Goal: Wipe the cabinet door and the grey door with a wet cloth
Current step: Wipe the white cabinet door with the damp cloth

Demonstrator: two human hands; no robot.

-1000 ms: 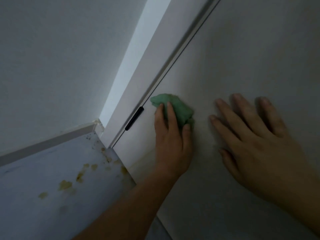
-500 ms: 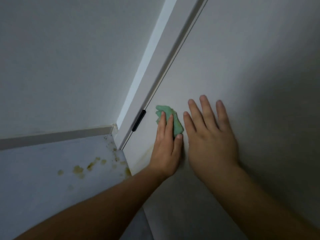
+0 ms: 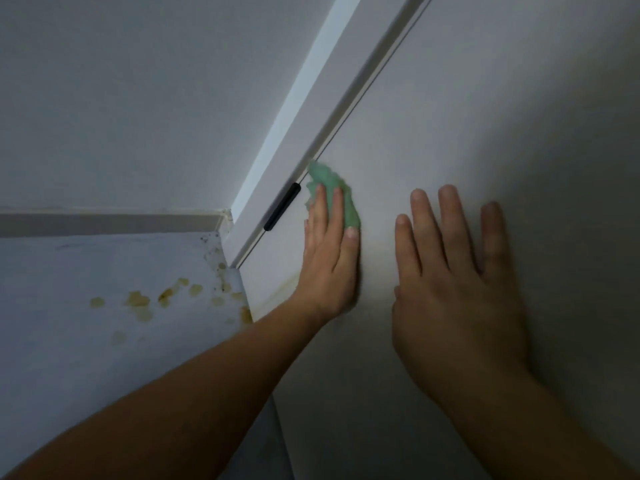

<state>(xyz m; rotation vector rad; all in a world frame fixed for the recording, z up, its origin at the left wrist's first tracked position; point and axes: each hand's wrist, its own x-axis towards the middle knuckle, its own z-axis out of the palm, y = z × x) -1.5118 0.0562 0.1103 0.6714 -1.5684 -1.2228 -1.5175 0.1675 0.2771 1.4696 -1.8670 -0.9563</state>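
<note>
Two bare hands against one grey door (image 3: 502, 140), seen from above and obliquely. Left hand (image 3: 329, 271): fingers straight and spread flat, pressing one green cloth (image 3: 334, 188) onto the door face; no curl round the cloth, only flat pressure from above. Cloth: crumpled, mostly bare beyond the fingertips, its upper tip slightly blurred; placed on the door close to the hinged edge, just above and to the right of one black hinge (image 3: 282, 211), near it but whether touching cannot be told. Right hand (image 3: 453, 306): open, palm flat on the same door, four fingers extended upward and thumb out to the side; holding nothing; apart from the left hand, with bare door between the two. One white door frame (image 3: 311, 133) running diagonally along the door's left edge; one pale wall (image 3: 121, 98) to its left; one grey skirting strip (image 3: 104, 225) at the foot of that wall. Pale floor (image 3: 69, 358) at lower left, marked with several yellow-brown stains (image 3: 138, 299), too scattered for an exact count; one faint yellowish smear (image 3: 285, 287) on the door's lower corner, just beside the left wrist.
</note>
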